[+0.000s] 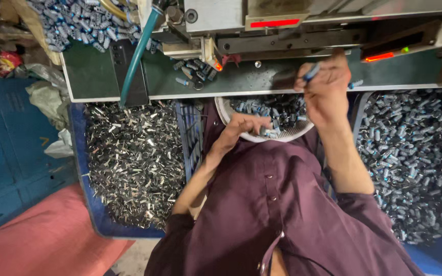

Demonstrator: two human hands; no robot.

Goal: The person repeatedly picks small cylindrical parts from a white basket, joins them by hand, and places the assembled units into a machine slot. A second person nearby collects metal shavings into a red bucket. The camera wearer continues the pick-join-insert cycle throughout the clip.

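Note:
My left hand [244,127] reaches into a white bowl [282,137] on my lap, its fingers curled into a heap of small blue-grey cylindrical parts [277,107]. Higher up, my right hand [326,89] pinches a single small blue cylinder [311,72] between thumb and fingers. It holds the cylinder over the dark green machine table [262,79], just below the machine's metal front [282,38]. A few loose cylinders [195,74] lie on that table to the left of the hand.
A blue tray [85,168] at my left holds several shiny metal clips [134,153]. A large pile of cylinders [415,153] fills the right. A teal hose [136,56] crosses the table. A blue cabinet [6,153] and pink cloth [52,240] lie far left.

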